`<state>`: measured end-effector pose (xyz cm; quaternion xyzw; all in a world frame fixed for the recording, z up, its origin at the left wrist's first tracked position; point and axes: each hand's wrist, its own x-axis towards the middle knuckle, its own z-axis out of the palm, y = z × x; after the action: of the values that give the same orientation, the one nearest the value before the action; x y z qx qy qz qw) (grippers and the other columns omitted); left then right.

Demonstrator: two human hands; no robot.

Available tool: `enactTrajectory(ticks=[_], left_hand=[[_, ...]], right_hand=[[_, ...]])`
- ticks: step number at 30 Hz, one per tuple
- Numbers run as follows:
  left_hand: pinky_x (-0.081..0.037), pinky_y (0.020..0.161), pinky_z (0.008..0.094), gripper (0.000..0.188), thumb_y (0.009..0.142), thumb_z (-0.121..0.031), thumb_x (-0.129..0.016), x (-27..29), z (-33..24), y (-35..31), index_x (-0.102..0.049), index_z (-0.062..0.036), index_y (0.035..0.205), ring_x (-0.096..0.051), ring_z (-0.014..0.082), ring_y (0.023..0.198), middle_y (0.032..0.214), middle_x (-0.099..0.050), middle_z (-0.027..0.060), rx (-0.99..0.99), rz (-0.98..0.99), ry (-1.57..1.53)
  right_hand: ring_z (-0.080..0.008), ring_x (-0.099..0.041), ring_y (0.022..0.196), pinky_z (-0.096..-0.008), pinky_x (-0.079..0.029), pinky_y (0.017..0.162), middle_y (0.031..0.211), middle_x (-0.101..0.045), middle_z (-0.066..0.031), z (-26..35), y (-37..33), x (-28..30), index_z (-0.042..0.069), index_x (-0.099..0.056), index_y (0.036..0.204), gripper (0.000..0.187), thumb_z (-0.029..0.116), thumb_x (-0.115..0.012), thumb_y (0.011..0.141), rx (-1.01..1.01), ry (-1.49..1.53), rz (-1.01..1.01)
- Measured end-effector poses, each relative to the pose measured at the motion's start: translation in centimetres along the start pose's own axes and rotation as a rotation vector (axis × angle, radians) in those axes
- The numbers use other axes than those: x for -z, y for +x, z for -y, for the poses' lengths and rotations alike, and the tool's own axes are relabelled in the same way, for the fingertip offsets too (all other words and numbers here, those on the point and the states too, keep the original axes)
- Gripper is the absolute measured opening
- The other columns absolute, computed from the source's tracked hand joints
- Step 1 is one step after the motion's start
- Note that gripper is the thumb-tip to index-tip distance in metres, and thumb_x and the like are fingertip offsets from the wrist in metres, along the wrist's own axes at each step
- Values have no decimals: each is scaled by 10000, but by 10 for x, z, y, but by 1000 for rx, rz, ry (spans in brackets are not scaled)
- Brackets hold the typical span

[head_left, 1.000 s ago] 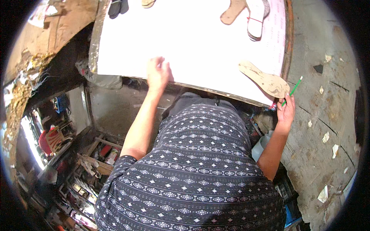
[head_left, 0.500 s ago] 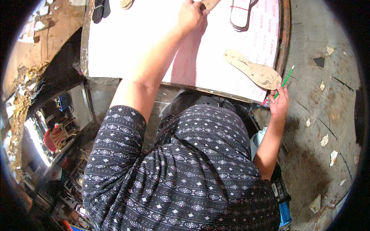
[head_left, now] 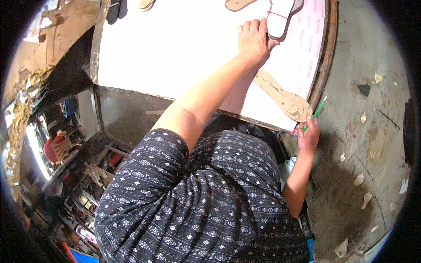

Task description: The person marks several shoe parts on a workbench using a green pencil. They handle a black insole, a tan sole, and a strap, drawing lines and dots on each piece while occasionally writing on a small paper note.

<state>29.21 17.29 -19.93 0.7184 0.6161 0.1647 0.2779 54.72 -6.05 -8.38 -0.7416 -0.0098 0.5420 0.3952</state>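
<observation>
My left hand (head_left: 254, 41) lies over the white sheet, fingers stretched out and thumb apart. Its index finger and thumb are by the near end of a bundle of white insoles (head_left: 280, 19) tied with a red band; whether they touch it, I cannot tell. A tan sole-shaped template (head_left: 285, 98), stained and scuffed, rests near the sheet's right corner. At its wide end, my right hand (head_left: 309, 135) is closed on a green pencil (head_left: 320, 109), with fingertips at the template's edge. Another tan sole-shaped piece (head_left: 239, 4) lies beyond my left hand, cut off by the frame.
The white sheet (head_left: 144, 57) with pink print covers a table with a worn, dark rim (head_left: 326, 61). Black sole-shaped pieces (head_left: 113, 11) and a small tan stack (head_left: 146, 4) lie at its far left. Paper scraps (head_left: 366, 200) litter the concrete floor at right. Cluttered shelves (head_left: 94, 175) stand at left.
My left hand has let go of the tan piece at the far side and moved right and nearer, to the insole bundle. The right hand still has the pencil; the view has shifted slightly.
</observation>
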Motion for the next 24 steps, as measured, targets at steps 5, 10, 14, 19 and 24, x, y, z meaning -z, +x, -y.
enactTrajectory(ticks=[5,10,14,19,24], left_hand=[[-364,1120,549,547,924,-354,-739,21,23,58,-582,16,1296,-506,404,1296,1325,-586,233,-67,-380,171],[-521,972,546,529,915,-264,-745,48,82,131,-606,40,1325,-649,424,1094,1233,-612,308,171,-80,-95],[-444,1084,543,545,922,-305,-736,81,127,58,-597,16,1339,-571,425,1249,1335,-582,293,185,-133,-151],[-353,1193,543,483,991,-254,-659,122,139,-172,-596,-41,1420,-431,450,1431,1524,-493,252,31,-56,309],[-342,1191,543,495,992,-292,-652,142,150,-265,-596,-96,1443,-408,415,1471,1585,-457,192,130,-113,451]], right_hand=[[-77,-556,674,-204,-327,416,917,-612,-21,1,-7,-13,22,-599,1207,249,202,-582,1036,-3,-63,4],[-83,-562,685,-202,-324,418,883,-592,-37,10,-1,-5,9,-598,1224,276,225,-553,1058,63,-173,60],[-77,-551,708,-190,-338,441,898,-601,-34,11,13,2,20,-599,1238,280,233,-560,1059,45,-92,18],[-79,-543,712,-191,-348,443,913,-612,-29,7,31,9,34,-600,1232,242,198,-577,1055,59,66,108],[-104,-575,673,-199,-351,429,919,-634,-25,11,51,20,73,-601,1154,167,130,-665,1011,57,252,141]])
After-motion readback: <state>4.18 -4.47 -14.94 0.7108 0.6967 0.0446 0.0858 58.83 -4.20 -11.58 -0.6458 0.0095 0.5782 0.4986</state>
